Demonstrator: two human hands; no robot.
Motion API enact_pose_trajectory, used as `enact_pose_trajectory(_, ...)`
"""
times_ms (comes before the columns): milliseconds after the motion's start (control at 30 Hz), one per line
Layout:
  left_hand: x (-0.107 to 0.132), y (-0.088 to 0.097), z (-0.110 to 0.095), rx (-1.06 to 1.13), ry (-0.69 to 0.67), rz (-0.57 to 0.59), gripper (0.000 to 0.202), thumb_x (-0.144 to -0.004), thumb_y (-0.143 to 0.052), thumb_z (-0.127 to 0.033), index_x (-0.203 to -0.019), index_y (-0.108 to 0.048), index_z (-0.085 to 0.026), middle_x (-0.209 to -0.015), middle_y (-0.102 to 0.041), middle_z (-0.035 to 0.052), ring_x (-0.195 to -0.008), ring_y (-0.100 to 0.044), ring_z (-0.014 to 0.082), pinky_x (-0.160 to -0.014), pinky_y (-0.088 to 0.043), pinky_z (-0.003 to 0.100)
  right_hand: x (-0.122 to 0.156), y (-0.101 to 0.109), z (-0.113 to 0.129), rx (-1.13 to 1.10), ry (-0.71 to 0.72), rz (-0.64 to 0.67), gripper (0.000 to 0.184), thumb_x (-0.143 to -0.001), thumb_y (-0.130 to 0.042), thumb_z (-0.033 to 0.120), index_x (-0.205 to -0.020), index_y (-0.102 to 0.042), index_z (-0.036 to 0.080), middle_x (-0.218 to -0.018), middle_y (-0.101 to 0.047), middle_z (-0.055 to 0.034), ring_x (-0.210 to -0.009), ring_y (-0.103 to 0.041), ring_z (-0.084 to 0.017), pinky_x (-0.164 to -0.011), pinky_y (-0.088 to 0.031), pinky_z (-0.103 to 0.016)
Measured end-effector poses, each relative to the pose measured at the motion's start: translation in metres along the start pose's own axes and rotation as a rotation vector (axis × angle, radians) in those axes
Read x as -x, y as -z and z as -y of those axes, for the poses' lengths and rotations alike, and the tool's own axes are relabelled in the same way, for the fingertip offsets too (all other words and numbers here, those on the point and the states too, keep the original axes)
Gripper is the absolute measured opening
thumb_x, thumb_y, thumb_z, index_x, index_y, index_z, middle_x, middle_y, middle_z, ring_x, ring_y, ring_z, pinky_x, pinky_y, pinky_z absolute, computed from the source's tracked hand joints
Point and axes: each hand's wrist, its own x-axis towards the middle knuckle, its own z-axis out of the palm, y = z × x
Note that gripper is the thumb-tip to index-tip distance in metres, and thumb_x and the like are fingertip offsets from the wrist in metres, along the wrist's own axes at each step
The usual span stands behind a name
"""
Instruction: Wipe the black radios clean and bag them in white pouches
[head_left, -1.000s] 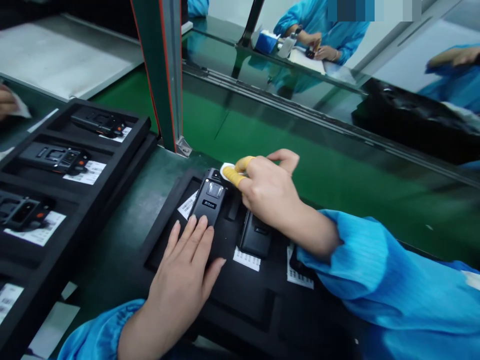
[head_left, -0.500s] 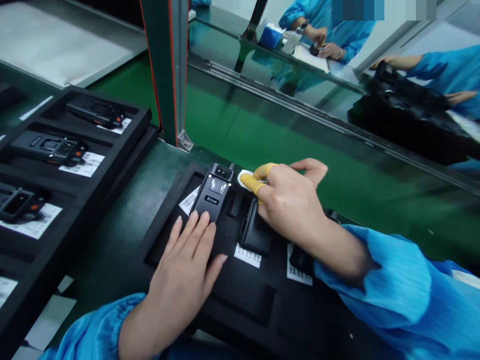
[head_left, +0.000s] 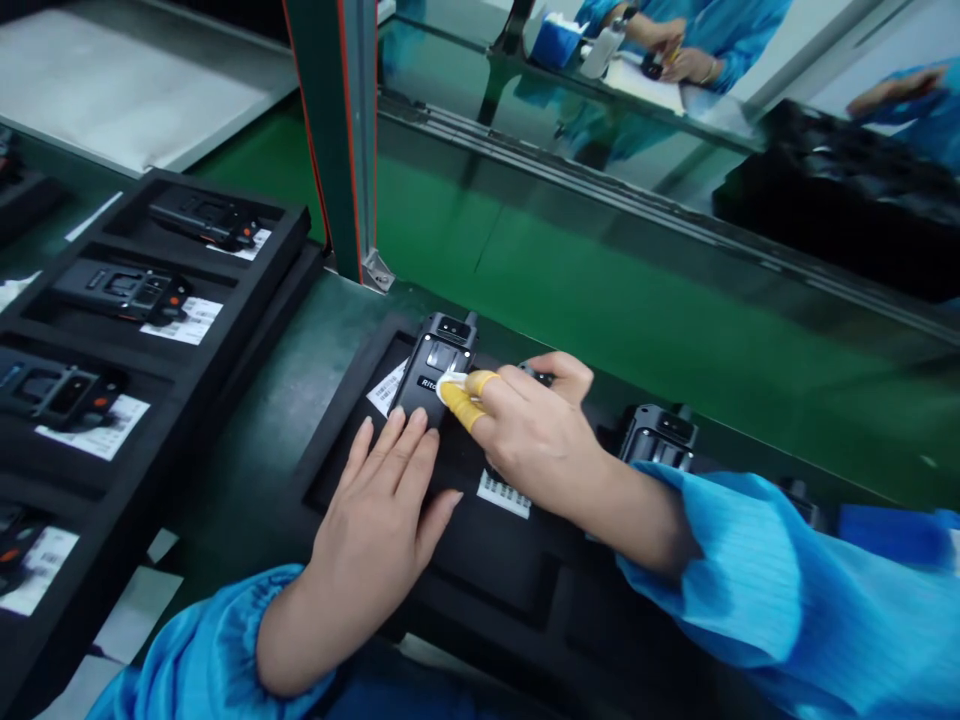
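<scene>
A black handheld radio (head_left: 420,400) with a short antenna stub and a name label lies back up in the black foam tray (head_left: 330,455). My left hand (head_left: 382,500) rests flat, fingers stretched out, with the fingertips on its lower end. With yellow finger cots on two fingers, my right hand (head_left: 525,420) pinches a small white wipe (head_left: 450,383) against the radio's back beside the label. Under that hand, a second device in the tray is mostly hidden, with a printed label (head_left: 504,493) below it. Farther right, another radio (head_left: 660,435) shows beyond my wrist.
On the left stands another foam tray (head_left: 247,290) with several radios and white labels. A green metal post (head_left: 337,150) rises behind. Across the green gap, a co-worker's hands (head_left: 675,55) work beside a clear bottle (head_left: 604,48); black trays (head_left: 840,210) are stacked at right.
My right hand has moved left with the white wipe, from above the neighbouring device onto the radio under my left hand. My left hand stays on that radio. The view has shifted slightly.
</scene>
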Motion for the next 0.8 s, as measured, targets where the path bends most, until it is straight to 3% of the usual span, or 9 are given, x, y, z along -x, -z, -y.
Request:
enact_pose_trajectory(167, 0.000, 0.001, 0.000, -0.006, -0.012, -0.005, 0.037, -0.092, -0.050, -0.029, -0.121, -0.054, -0.006, -0.129, -0.060, 0.0193, -0.125, -0.052, 0.0322, -0.105, -0.041, 0.054, 0.055, 0.027, -0.021, 0.092, -0.203, 0.014, 0.039, -0.090, -0.036, 0.017, -0.066, -0.066, 0.018, -0.070, -0.058, -0.0057, -0.069, -0.047, -0.015, -0.074, -0.030, -0.036)
enact_pose_trajectory(300, 0.001, 0.000, 0.002, -0.038, -0.038, -0.018, 0.037, -0.092, -0.049, -0.028, -0.122, -0.053, -0.007, -0.129, -0.059, 0.0204, -0.126, -0.051, 0.0322, -0.105, -0.040, 0.055, 0.139, 0.061, -0.043, 0.194, -0.424, -0.017, 0.050, -0.092, -0.030, 0.042, -0.070, -0.070, 0.023, -0.063, -0.058, -0.0084, -0.057, -0.044, -0.016, -0.053, -0.026, -0.035)
enact_pose_trajectory(333, 0.001, 0.000, 0.003, -0.046, -0.051, -0.021, 0.037, -0.092, -0.049, -0.028, -0.123, -0.053, -0.007, -0.129, -0.059, 0.0205, -0.126, -0.051, 0.0323, -0.105, -0.040, 0.055, 0.161, 0.069, -0.046, 0.232, -0.540, -0.012, 0.053, -0.091, -0.031, 0.050, -0.068, -0.071, 0.024, -0.062, -0.058, -0.0094, -0.056, -0.046, -0.016, -0.052, -0.025, -0.036)
enact_pose_trajectory(433, 0.003, -0.002, 0.007, -0.055, -0.090, -0.037, 0.037, -0.092, -0.050, -0.029, -0.123, -0.052, -0.010, -0.130, -0.059, 0.0203, -0.125, -0.052, 0.0328, -0.106, -0.040, 0.054, 0.220, 0.093, -0.042, 0.330, -0.709, -0.040, 0.064, -0.080, -0.034, 0.073, -0.063, -0.070, 0.024, -0.052, -0.053, -0.0083, -0.046, -0.042, -0.013, -0.051, -0.022, -0.039)
enact_pose_trajectory(533, 0.003, 0.000, 0.009, -0.028, -0.088, -0.044, 0.038, -0.091, -0.048, -0.032, -0.123, -0.053, -0.013, -0.130, -0.058, 0.0201, -0.125, -0.052, 0.0342, -0.104, -0.041, 0.055, 0.259, 0.115, -0.020, 0.511, -0.876, -0.029, 0.063, -0.085, -0.032, 0.066, -0.066, -0.072, 0.021, -0.057, -0.058, -0.0099, -0.049, -0.046, -0.013, -0.057, -0.027, -0.041)
enact_pose_trajectory(633, -0.007, 0.006, 0.007, -0.004, -0.032, -0.039, 0.045, -0.091, -0.045, -0.042, -0.125, -0.053, -0.014, -0.131, -0.057, 0.0199, -0.127, -0.049, 0.0349, -0.104, -0.042, 0.052, 0.288, 0.125, 0.003, 0.601, -0.984, 0.024, 0.048, -0.084, -0.042, 0.047, -0.058, -0.068, 0.018, -0.057, -0.059, -0.0097, -0.049, -0.044, -0.013, -0.058, -0.029, -0.037)
enact_pose_trajectory(733, -0.023, 0.017, -0.001, -0.057, 0.129, 0.020, 0.061, -0.087, -0.040, -0.051, -0.131, -0.048, -0.011, -0.129, -0.056, 0.0232, -0.120, -0.053, 0.0400, -0.098, -0.045, 0.055, 0.312, 0.124, 0.023, 0.650, -1.056, 0.089, 0.037, -0.081, -0.045, 0.032, -0.055, -0.065, 0.015, -0.055, -0.055, -0.0085, -0.047, -0.038, -0.012, -0.054, -0.027, -0.031)
enact_pose_trajectory(800, -0.034, 0.024, -0.007, -0.121, 0.268, 0.125, 0.069, -0.085, -0.040, -0.055, -0.135, -0.043, -0.007, -0.124, -0.058, 0.0269, -0.110, -0.058, 0.0455, -0.087, -0.049, 0.059, 0.320, 0.116, 0.035, 0.651, -1.088, 0.129, 0.034, -0.079, -0.046, 0.028, -0.053, -0.062, 0.015, -0.053, -0.053, -0.0071, -0.046, -0.036, -0.012, -0.051, -0.025, -0.028)
